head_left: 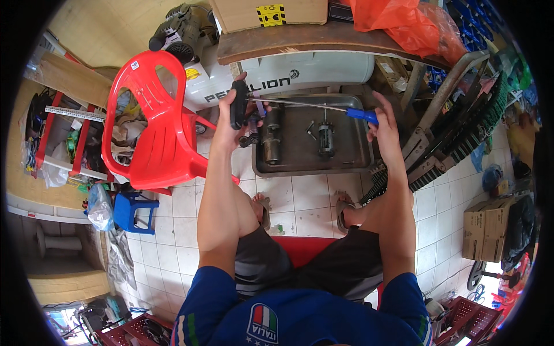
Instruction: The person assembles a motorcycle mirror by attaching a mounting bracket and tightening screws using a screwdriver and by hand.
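Observation:
My left hand [225, 122] is closed around a dark, blocky mechanical part [238, 105], with a smaller fork-like metal piece [251, 126] hanging beside it. Between the fingers of my right hand [388, 128] is the blue handle of a screwdriver [362, 115]. Its long thin shaft runs leftward, and the tip reaches the dark part; the exact contact is too small to make out. Below both hands lies a grey metal tray [314, 172]. In it are a cylindrical motor armature [326, 140], a small metal piece [312, 130] and dark metal cylinders [272, 150].
A red plastic chair [156, 158] stands left, a blue stool [134, 210] beyond it. Behind the tray are a white tank [334, 64] and a wooden shelf [277, 43]. Metal frames with green-ribbed strips [456, 153] rise at right, near cardboard boxes [486, 230].

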Action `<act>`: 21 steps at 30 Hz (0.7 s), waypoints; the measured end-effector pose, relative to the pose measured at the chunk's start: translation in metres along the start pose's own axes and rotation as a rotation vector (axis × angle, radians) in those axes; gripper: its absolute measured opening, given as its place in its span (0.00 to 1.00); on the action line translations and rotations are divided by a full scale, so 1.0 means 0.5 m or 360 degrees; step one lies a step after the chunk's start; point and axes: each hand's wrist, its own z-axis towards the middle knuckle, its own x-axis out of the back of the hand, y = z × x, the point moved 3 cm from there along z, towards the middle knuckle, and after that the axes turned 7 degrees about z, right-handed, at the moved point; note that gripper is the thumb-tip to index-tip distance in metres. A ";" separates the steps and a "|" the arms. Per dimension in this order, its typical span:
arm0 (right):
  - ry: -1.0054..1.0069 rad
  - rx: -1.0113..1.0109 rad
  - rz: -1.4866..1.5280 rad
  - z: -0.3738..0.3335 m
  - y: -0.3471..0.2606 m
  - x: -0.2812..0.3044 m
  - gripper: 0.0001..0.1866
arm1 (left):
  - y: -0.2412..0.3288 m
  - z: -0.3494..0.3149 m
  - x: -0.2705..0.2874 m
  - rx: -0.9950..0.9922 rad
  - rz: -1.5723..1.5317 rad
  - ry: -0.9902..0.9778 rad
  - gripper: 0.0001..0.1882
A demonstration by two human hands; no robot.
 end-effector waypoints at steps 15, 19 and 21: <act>0.0779 -0.0007 0.0167 0.008 -0.013 0.038 0.20 | -0.064 0.026 -0.076 0.0181 -0.0223 -0.0147 0.36; 0.0813 -0.0093 0.0228 0.018 0.008 0.046 0.18 | -0.082 0.040 -0.087 0.0205 -0.0459 -0.0172 0.34; 0.0807 -0.0098 0.0236 0.023 0.016 0.050 0.18 | -0.091 0.046 -0.084 0.0205 -0.0619 -0.0196 0.32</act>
